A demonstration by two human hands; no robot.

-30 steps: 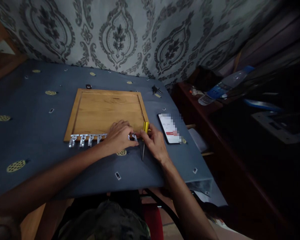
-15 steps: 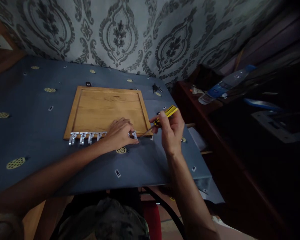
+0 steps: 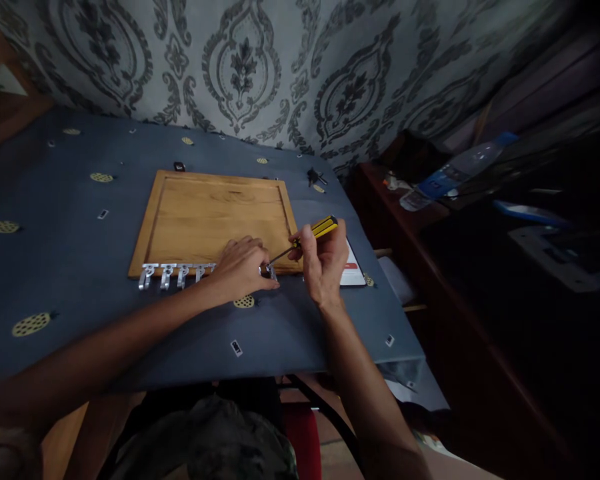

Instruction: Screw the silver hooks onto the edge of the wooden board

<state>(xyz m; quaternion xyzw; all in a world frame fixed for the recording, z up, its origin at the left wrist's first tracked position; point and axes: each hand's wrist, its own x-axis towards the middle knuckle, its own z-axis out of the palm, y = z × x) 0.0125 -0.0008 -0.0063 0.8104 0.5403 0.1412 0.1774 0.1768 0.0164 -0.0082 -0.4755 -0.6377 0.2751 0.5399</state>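
Observation:
A framed wooden board [image 3: 215,213] lies flat on the table. Along its near edge runs a metal hook rail [image 3: 167,268] with several silver hooks hanging toward me. My left hand [image 3: 243,267] pinches the rail near its right end, its thumb below and fingers over the top, covering part of the rail. In my right hand [image 3: 323,260] is a yellow and black screwdriver [image 3: 323,228], tilted, with its shaft pointing down left. The tip reaches the rail's right end beside my left fingers; whether it sits on a screw is too small to tell.
The blue tablecloth [image 3: 180,347] has a pineapple print. Behind my right hand lies a white-screened device [image 3: 355,270]. Small black items [image 3: 316,177] rest at the back right. A plastic bottle [image 3: 455,173] stands on the dark side furniture. A patterned curtain [image 3: 243,67] hangs behind.
My right hand has moved left with the screwdriver, bringing its tip to the rail's right end. The white-screened device now shows behind it. My left hand keeps its hold.

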